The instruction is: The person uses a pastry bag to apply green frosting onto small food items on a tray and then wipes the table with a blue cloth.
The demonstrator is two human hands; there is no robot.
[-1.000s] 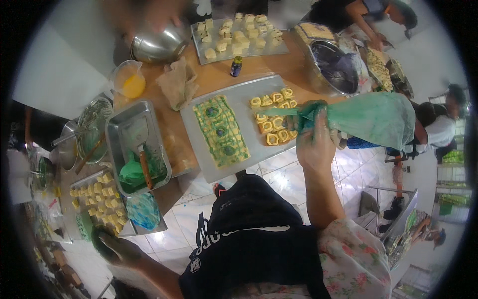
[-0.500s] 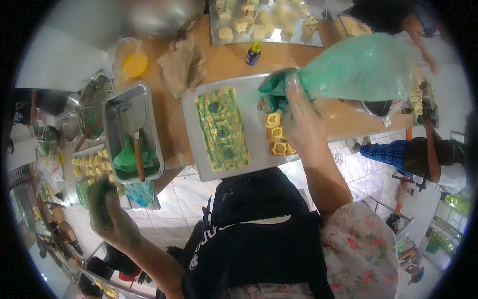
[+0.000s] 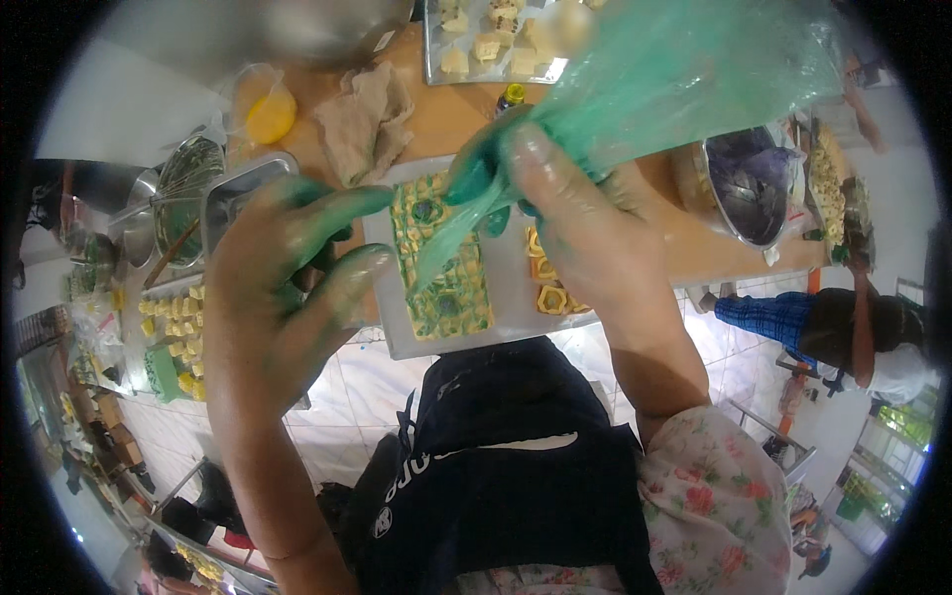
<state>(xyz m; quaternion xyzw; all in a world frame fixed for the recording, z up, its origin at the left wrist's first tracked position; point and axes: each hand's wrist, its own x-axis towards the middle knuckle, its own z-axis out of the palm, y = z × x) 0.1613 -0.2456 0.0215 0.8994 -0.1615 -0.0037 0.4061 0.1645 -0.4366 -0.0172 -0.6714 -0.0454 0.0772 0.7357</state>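
Observation:
My right hand [image 3: 605,228] is closed round the neck of a clear piping bag [image 3: 694,84] smeared with green icing. The bag's full end rises to the upper right, and its narrow tip slants down over a rectangular yellow cake [image 3: 451,312]. Green lines criss-cross the cake, with darker round spots on its top. Left of the tip is my left hand [image 3: 263,273], empty, its green-stained thumb and fingers apart. Beneath the cake lies a grey tray [image 3: 511,297], with small yellow hexagonal pastries [image 3: 557,297] at its right side, partly covered by my right hand.
A metal pan [image 3: 223,183] sits behind my left hand. Farther back are a crumpled cloth [image 3: 365,119], a bag of yellow icing [image 3: 270,117], a yellow-capped bottle [image 3: 510,96] and a tray of cake pieces [image 3: 486,64]. To the right stands a bowl with purple residue [image 3: 749,193].
My left hand has come up from the lower left toward the bag's tip. My right hand has shifted left with the piping bag, whose tip now hangs over the cake.

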